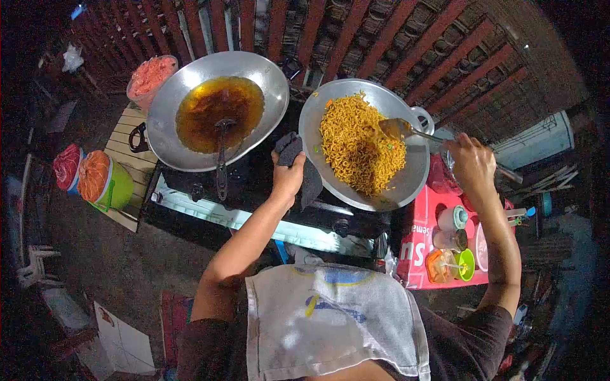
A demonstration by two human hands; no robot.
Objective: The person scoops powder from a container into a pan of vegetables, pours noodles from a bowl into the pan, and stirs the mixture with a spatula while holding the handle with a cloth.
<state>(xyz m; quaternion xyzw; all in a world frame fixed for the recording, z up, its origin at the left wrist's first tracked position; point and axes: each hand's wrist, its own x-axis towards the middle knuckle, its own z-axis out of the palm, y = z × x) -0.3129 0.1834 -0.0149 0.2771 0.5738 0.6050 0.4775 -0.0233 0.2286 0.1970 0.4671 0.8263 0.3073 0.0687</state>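
Observation:
Yellow-brown noodles [356, 136] fill much of the right-hand wok [406, 190] on the stove. My right hand [471, 166] is closed round the long handle of a metal spatula [397, 129], whose blade rests in the noodles near the wok's right side. At the wok's left edge, my left hand [289, 178] grips a dark folded cloth [310, 184]. Whether the wok's handle lies inside the cloth is hidden. To the left stands a second wok [166, 95] with brown-yellow oil [203, 105] and a slotted ladle [222, 165] leaning in it.
Both woks sit on a black stove [241, 190]. On the right, a red-covered table [416, 254] carries several jars, an orange tub [440, 267] and a green cup [466, 263]. A wooden bench [124, 136], a green bucket [117, 184] and a pink-filled container [152, 75] are at left.

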